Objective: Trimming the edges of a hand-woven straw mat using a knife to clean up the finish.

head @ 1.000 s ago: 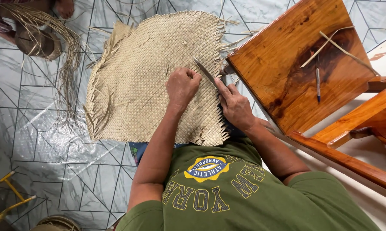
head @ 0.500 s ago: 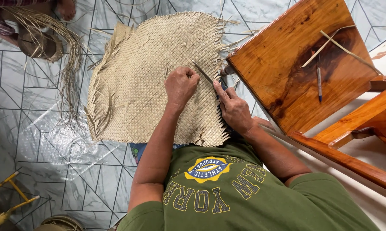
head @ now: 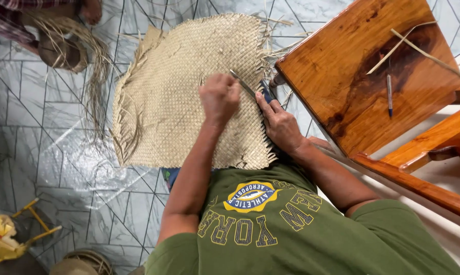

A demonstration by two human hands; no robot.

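Lying flat on the grey tiled floor (head: 62, 153), a pale woven straw mat (head: 184, 91) carries both hands. The left hand (head: 219, 98), fisted, grips a thin metal blade (head: 242, 85); the right hand (head: 280, 125) presses flat on the mat's right edge, beside a brown wooden stool (head: 352, 66).

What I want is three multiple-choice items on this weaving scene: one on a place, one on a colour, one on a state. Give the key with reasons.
1. Where does the pen lie?
A in a hand; B on the wooden table; C on the floor.
2. What colour is the person's shirt?
A green; B red; C white.
3. How is the left hand?
A flat open; B closed in a fist; C out of sight.
Key: 1 B, it rests on the tabletop. 2 A, the cloth is olive green. 3 B, the fingers curl shut over the woven mat.
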